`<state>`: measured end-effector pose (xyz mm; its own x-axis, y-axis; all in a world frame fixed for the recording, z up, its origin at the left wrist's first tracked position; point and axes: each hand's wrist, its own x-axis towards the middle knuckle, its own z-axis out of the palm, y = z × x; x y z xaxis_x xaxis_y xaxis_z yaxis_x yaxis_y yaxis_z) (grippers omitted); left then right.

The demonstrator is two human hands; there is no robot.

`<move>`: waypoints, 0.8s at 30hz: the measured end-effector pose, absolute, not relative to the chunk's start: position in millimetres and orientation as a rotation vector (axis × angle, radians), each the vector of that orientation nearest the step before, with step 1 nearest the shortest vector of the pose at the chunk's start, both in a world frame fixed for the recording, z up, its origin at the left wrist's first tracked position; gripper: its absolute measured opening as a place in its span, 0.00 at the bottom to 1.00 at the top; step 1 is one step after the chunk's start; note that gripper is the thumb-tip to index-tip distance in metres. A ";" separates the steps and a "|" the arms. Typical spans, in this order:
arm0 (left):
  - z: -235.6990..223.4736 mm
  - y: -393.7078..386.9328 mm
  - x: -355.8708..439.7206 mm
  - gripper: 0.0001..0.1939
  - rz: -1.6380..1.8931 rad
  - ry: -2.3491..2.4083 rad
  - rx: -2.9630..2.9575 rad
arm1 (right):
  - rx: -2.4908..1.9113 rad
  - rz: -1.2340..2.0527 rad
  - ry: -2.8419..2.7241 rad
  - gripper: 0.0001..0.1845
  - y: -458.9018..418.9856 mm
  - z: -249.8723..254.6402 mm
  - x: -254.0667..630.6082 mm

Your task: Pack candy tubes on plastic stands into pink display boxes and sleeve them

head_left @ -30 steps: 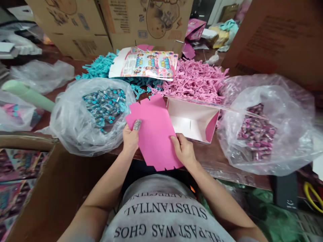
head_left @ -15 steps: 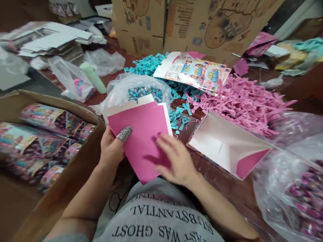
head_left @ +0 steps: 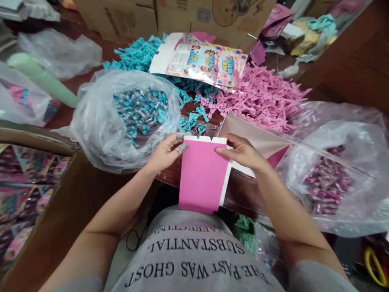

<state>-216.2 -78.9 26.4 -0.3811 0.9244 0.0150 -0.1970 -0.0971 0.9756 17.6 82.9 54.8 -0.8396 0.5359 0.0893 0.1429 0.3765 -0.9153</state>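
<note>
With the left hand [head_left: 166, 153], I hold the far left corner of a pink card sheet [head_left: 202, 174]. The left grip is closed on the card: the thumb, wrapped in silver-grey material, lies at the sheet's left margin, and the index finger, wrapped likewise, reaches its far edge. With the right hand [head_left: 244, 152], I hold the far right corner; this grip is also closed, thumb flat on the pink face, fingers behind the edge.

The sheet spans the near edge of the counter [head_left: 246, 190], its near end against the grey printed T-shirt [head_left: 194, 251]. White notched tabs line its far edge; a white strip shows along its right side.

Just beyond the right hand, an open carton [head_left: 232, 125] with a white interior rests on the counter, partly hidden by that hand. Toward the counter's left, a clear plastic bag [head_left: 100, 150] contains blue-ended capsules [head_left: 138, 111]. At the counter's near right, a second clear bag [head_left: 370, 182] contains magenta-ended capsules [head_left: 328, 182]. Toward the far edge, printed carton blanks [head_left: 209, 63] lie across turquoise plastic pieces [head_left: 138, 52] and pink plastic pieces [head_left: 264, 95].
</note>
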 end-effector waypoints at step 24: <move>66.5 -94.1 -115.3 0.18 1.253 1.298 0.571 | -0.432 1.546 -2.506 0.19 110.0 97.1 8.4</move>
<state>-115.3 -94.1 66.5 -0.1964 0.9006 -0.3878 -0.3559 0.3030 0.8840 8.4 110.0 97.1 -0.9446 0.3282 -0.0108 0.1569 0.4222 -0.8928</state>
